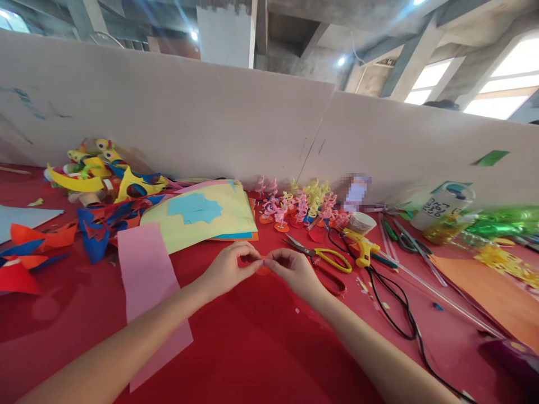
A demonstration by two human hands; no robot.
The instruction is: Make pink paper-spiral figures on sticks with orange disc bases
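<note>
My left hand [231, 266] and my right hand [295, 270] meet fingertip to fingertip over the middle of the table. Both are closed in a pinch. Whatever is between the fingertips is too small to make out. A small orange paper piece [264, 271] shows just below the fingertips; I cannot tell whether it is held or lies on the table. Right of my right hand are scissors with yellow handles [334, 259] and a red-handled tool [332, 280]. Behind my hands stand several curled pink and yellow paper flowers [301, 207] on small round bases.
A pink paper sheet [147, 280] lies under my left forearm, near stacked coloured sheets [227, 210]. Paper crafts [99, 174] crowd the left. At right are a yellow glue gun [360, 247] with a black cord [404, 314], a paper roll [442, 205] and orange paper [484, 286]. A white partition [189, 112] stands behind.
</note>
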